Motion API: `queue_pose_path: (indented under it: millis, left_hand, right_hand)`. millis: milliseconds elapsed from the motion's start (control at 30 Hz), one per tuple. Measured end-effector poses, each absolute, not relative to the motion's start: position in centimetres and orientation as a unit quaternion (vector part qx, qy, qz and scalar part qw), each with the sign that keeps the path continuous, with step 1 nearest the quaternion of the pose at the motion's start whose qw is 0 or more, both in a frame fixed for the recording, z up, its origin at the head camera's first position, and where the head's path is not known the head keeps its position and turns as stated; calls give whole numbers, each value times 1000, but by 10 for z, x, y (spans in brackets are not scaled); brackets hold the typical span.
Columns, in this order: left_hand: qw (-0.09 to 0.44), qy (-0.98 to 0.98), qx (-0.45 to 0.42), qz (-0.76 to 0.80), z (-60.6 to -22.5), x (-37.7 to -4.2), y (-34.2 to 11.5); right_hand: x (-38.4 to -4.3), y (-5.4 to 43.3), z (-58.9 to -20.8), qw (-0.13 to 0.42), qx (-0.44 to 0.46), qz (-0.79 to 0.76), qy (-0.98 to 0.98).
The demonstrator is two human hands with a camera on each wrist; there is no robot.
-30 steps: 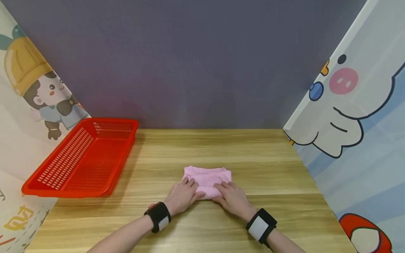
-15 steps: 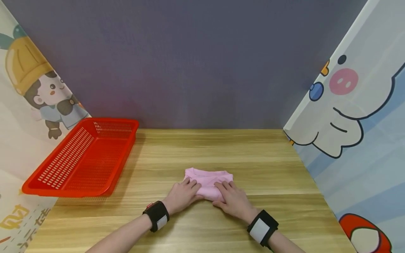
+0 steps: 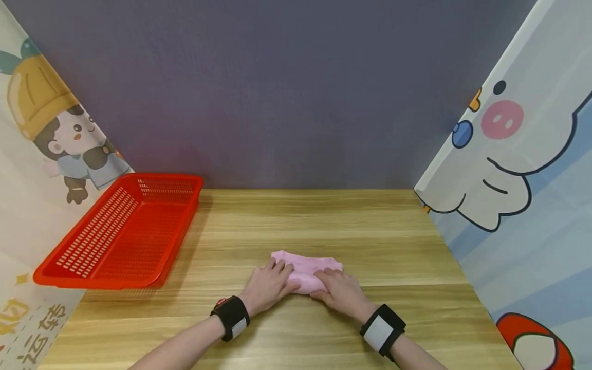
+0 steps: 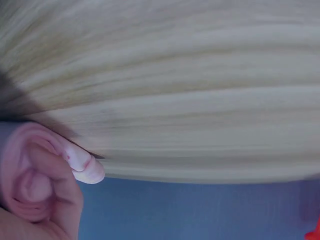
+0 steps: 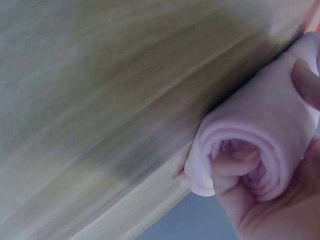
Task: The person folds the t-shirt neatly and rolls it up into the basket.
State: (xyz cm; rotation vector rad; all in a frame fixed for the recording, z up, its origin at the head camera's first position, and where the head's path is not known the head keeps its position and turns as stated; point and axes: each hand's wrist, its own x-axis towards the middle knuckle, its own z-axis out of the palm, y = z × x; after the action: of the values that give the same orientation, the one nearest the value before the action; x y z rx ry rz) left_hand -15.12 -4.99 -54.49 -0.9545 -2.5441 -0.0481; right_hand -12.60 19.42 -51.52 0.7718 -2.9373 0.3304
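Note:
A pink cloth (image 3: 305,264), folded into a strip and partly rolled up, lies on the wooden table in front of the person. The left hand (image 3: 267,289) grips its left end and the right hand (image 3: 342,293) its right end, fingers over the top and thumbs at the near side. In the right wrist view the layered roll (image 5: 255,120) shows end-on, with a fingertip tucked into its spiral. Cloth layers (image 4: 30,132) curl round a finger in the left wrist view too. The far edge of the cloth lies flatter, beyond the fingers.
A red plastic basket (image 3: 152,221) with slotted walls stands at the left of the wooden table (image 3: 300,216). Behind rises a dark grey panel (image 3: 296,92). Cartoon-printed sheets (image 3: 532,169) border both sides. Black bands (image 3: 231,317) circle both wrists.
The far edge of the pink cloth has drawn nearer to the person, leaving a shorter flat part beyond the fingers. Both hands stay in nearly the same place.

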Motion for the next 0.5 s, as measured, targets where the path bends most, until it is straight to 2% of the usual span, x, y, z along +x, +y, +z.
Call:
queue_pose_path:
  millis: [100,200,367,500]
  left_hand:
    - [254,-897,-362,5,-549,-149,-51]
    - [268,-890,-370,11,-552,-148,-52]
    - [242,-896,-372,-7,-552,-151,-52]
    - [206,-905,-370,-30,-549,-155,-52]
  right_hand:
    - [-126,195,-514,38,256,122,-958]
    - [-125,194,-513,29,251,131,-959]
    - [-121,192,-511,29,249,92,-964]
    - [-119,190,-515,77,253,59,-963]
